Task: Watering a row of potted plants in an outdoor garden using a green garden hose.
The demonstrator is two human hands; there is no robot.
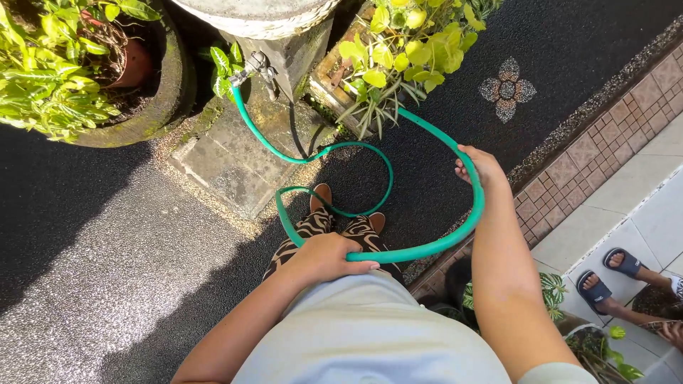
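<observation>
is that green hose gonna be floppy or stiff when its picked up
Probably springy rather than limp: the green rubber garden hose holds smooth loops between the left hand and right hand. It likely tugs back, being attached to the metal tap.

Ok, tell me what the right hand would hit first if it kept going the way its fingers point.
The right hand, closed on the green hose, points up and left. The leafy potted plant by the stone pedestal probably comes first, though depth is unclear.
</observation>
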